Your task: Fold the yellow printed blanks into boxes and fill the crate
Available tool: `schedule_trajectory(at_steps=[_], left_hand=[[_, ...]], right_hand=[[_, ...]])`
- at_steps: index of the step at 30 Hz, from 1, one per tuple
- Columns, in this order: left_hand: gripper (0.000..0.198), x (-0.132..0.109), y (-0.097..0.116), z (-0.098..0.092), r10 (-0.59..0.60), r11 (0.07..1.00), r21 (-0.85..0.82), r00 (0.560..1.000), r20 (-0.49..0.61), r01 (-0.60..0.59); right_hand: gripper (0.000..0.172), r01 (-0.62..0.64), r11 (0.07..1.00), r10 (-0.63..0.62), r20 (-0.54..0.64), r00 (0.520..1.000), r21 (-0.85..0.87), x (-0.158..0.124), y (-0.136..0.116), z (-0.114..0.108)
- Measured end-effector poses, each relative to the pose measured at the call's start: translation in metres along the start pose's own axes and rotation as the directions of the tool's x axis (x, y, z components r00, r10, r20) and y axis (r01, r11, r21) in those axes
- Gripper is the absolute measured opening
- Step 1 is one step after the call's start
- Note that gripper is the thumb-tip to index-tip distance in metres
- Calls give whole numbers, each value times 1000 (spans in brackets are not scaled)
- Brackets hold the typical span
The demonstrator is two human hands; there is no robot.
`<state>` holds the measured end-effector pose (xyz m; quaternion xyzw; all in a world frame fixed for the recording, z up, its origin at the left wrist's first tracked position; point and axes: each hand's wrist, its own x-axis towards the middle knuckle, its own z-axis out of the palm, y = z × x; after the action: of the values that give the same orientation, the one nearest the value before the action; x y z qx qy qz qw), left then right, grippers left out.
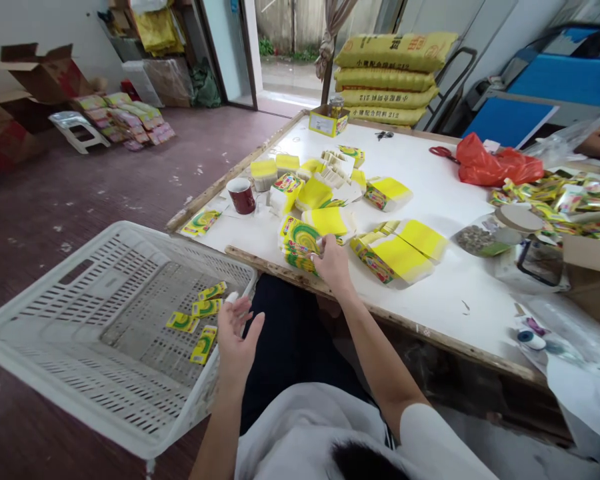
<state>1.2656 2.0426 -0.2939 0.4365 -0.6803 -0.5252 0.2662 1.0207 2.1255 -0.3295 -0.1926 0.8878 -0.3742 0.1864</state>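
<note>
My left hand [236, 331] hovers open, palm up, over the near corner of a white slatted plastic crate [55, 333]. It holds nothing. Several yellow-green packets [204, 308] lie on the crate's floor just left of the hand. My right hand [331, 261] rests at the table's front edge, fingers closed on a stack of yellow-green packets [300, 245]. More piles of the same yellow packets [397, 255] lie on the white table top [430, 180] around that hand.
A red mug [242, 195] stands at the table's left edge. A red plastic bag [495, 167], scissors [443, 152] and loose packets lie at the right. Yellow sacks [393, 77] are stacked behind the table. A white stool [76, 129] and cardboard boxes stand on the floor at left.
</note>
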Motion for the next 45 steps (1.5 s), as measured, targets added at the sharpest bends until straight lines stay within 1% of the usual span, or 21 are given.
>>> schedule_trajectory(at_steps=[3,4,5,6,7,9,10,11,13,16,20,25,28,32,34,36,38,40,42,44,45], left_hand=[[66,-6,4,12,-39,972,-227,993,110,63],[69,-8,7,18,-37,944,-319,991,130,77],[73,-9,11,24,-33,907,-412,991,133,85],[77,-10,15,31,-34,864,-495,992,125,92],[79,-11,21,37,-43,821,-564,994,98,91],[81,-11,32,48,-82,760,-645,996,32,84],[82,-10,38,52,-105,741,-666,994,3,81],[81,-9,43,54,-124,727,-682,992,-22,76],[76,-7,49,55,-149,703,-708,987,-58,65],[66,-4,50,51,-197,707,-703,976,-89,78],[60,-8,39,45,-294,768,-622,947,-133,151],[69,-18,31,42,-320,754,-624,944,-77,205],[55,-20,31,45,-358,743,-623,932,-58,247],[40,-19,25,45,-383,776,-574,919,-99,261],[39,-17,19,38,-374,793,-537,926,-58,287],[42,-10,13,24,-343,816,-483,939,36,316],[57,2,8,4,-254,843,-464,962,103,272],[69,16,5,-17,-180,866,-441,970,165,235],[80,25,6,-34,-168,912,-327,952,258,249],[99,24,10,-43,-139,961,-161,896,421,224],[109,19,12,-43,-141,978,-60,845,515,200]], right_hand=[[24,73,985,-58,-98,993,155,-24,-7,-10],[23,109,971,-90,-98,991,212,-37,-11,-13],[23,133,954,-121,-59,991,269,-51,-14,-15],[24,136,931,-156,34,987,339,-67,-18,-15],[26,116,897,-209,177,962,427,-83,-22,-13],[31,18,804,-319,406,856,595,-114,-29,-5],[30,-57,747,-337,451,827,662,-126,-31,0],[30,-121,696,-334,469,817,708,-136,-33,6],[35,-206,607,-315,470,824,768,-150,-35,15],[45,-222,572,-327,468,821,790,-158,-37,20],[50,-171,645,-355,491,796,744,-158,-34,23],[27,-53,700,-331,389,860,712,-147,-24,19],[21,-90,679,-282,372,884,729,-141,-18,15],[19,-123,649,-241,356,903,751,-138,-12,17],[20,-63,657,-244,291,925,751,-136,-9,19],[18,24,673,-273,218,937,739,-131,-3,18],[20,117,695,-336,177,925,709,-124,4,14],[29,228,708,-439,163,883,669,-119,11,7],[35,362,711,-556,169,814,603,-118,15,1],[35,506,694,-660,173,731,513,-121,16,-3],[34,571,674,-702,168,692,469,-123,15,-3]])
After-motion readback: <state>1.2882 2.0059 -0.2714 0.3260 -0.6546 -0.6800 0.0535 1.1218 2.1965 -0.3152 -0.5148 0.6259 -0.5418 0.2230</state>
